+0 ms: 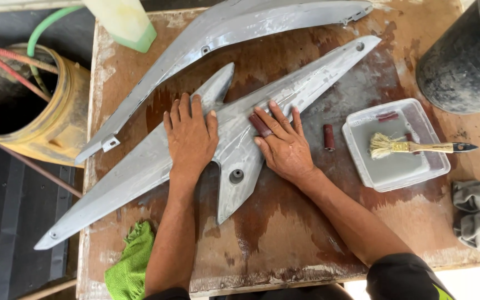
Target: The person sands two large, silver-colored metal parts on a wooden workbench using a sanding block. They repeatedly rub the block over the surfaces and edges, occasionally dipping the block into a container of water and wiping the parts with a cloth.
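Left hand (190,136) lies flat, grip empty, on the grey panel (234,144); right hand (281,141) seemingly presses sandpaper (260,125) under its fingers.

I see my left hand (191,135) pressed flat on a grey, wet motorcycle fairing panel (156,161) on the plywood table (284,222). My right hand (281,141) pins a reddish strip, probably sandpaper (260,125), against it. A paintbrush (418,147) lies across the white tray (362,119) nearby.
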